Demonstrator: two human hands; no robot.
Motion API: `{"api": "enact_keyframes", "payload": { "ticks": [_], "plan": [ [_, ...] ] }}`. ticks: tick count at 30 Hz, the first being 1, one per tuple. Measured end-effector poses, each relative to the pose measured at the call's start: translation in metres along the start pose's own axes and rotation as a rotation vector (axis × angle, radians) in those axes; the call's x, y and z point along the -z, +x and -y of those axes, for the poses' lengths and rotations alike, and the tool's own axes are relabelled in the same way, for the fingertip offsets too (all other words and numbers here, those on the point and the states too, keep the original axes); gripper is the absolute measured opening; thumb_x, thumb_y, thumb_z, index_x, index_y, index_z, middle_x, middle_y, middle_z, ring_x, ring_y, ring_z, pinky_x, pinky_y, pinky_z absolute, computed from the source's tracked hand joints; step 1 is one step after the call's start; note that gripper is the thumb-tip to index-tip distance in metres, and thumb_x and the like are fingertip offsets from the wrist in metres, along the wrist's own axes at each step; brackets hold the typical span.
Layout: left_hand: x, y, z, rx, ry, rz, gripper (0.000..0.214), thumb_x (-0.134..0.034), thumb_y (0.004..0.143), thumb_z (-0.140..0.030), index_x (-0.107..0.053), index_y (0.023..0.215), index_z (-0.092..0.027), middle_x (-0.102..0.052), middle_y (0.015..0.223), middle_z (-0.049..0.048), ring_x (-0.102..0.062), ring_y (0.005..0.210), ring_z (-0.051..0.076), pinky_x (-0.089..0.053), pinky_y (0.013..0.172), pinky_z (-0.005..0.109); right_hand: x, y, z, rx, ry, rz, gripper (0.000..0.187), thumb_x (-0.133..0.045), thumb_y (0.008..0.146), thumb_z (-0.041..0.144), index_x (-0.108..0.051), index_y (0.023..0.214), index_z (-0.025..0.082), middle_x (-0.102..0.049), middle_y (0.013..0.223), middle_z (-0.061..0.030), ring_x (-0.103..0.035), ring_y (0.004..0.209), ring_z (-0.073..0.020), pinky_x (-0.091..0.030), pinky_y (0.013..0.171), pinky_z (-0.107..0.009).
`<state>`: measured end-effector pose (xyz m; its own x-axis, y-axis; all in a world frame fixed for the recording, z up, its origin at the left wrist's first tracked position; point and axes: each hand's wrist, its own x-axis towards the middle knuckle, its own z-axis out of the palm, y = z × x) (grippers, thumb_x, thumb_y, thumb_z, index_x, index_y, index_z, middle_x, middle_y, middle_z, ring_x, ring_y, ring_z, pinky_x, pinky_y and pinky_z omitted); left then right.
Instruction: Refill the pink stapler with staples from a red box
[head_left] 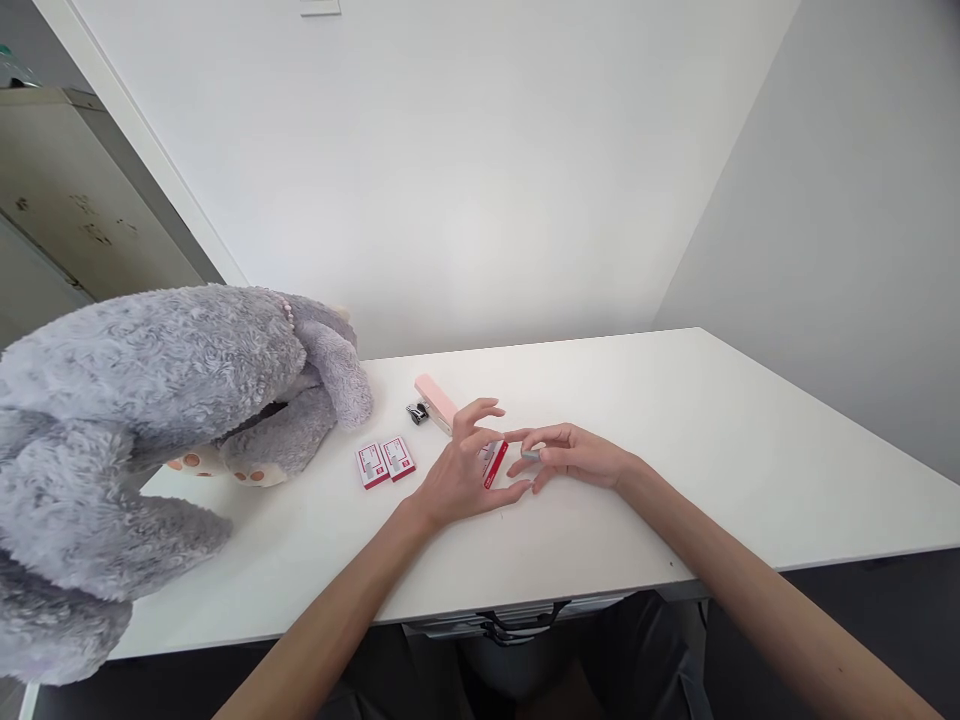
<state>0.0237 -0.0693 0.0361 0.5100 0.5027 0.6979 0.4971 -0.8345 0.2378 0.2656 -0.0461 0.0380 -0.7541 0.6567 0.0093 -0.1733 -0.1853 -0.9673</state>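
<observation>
My right hand pinches a small grey strip of staples between thumb and fingers, just above the white table. Facing it, my left hand is open, with fingers and thumb spread apart. Behind and partly under the left fingers lies a red-and-white small box; the hand hides part of it, and I cannot tell whether they touch. A pink stapler lies just beyond the left hand. Beside the stapler is a small black-and-silver staple remover.
Two more red-and-white boxes lie side by side to the left. A large grey plush toy takes up the table's left end. The white table meets a wall at the back. Dark metal parts show under its front edge.
</observation>
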Motion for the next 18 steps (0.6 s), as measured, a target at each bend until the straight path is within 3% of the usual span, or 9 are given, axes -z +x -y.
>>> {"api": "enact_keyframes", "payload": {
  "ticks": [5,9,13,18],
  "plan": [
    [-0.001,-0.002,-0.005,0.016,-0.101,0.161,0.062,-0.077,0.085,-0.051,-0.035,0.127,-0.032,-0.042,0.143,0.0154,-0.045,0.145,0.033,-0.054,0.106,0.058,-0.004,0.002,0.002,0.012,-0.020,0.115,0.029,-0.084,0.079,0.047,-0.083,0.098,0.025,-0.063,0.142,-0.0078,-0.070,0.114,-0.0323,-0.058,0.095,-0.053],
    [0.002,0.001,-0.009,-0.020,-0.174,0.213,0.072,-0.077,0.086,-0.052,-0.028,0.135,-0.034,-0.031,0.156,0.0186,-0.035,0.152,0.034,-0.057,0.104,0.053,-0.006,0.003,0.002,0.014,-0.076,0.089,0.030,-0.085,0.077,0.049,-0.084,0.098,0.027,-0.069,0.130,-0.0066,-0.069,0.113,-0.0306,-0.057,0.097,-0.052],
    [0.002,0.003,-0.007,0.037,-0.154,0.192,0.077,-0.080,0.083,-0.052,-0.031,0.139,-0.031,-0.035,0.155,0.0198,-0.042,0.147,0.035,-0.056,0.103,0.052,0.000,0.004,-0.004,0.034,-0.126,0.006,0.028,-0.084,0.080,0.047,-0.084,0.098,0.027,-0.067,0.134,-0.0056,-0.069,0.112,-0.0278,-0.053,0.102,-0.049],
    [-0.002,0.001,-0.001,0.148,-0.079,0.082,0.061,-0.076,0.089,-0.046,-0.040,0.135,-0.027,-0.051,0.141,0.0154,-0.055,0.133,0.031,-0.055,0.100,0.049,0.010,0.005,-0.011,0.013,-0.094,-0.053,0.026,-0.081,0.086,0.043,-0.082,0.105,0.025,-0.061,0.142,-0.0069,-0.065,0.118,-0.0268,-0.049,0.107,-0.046]
  ]
}}
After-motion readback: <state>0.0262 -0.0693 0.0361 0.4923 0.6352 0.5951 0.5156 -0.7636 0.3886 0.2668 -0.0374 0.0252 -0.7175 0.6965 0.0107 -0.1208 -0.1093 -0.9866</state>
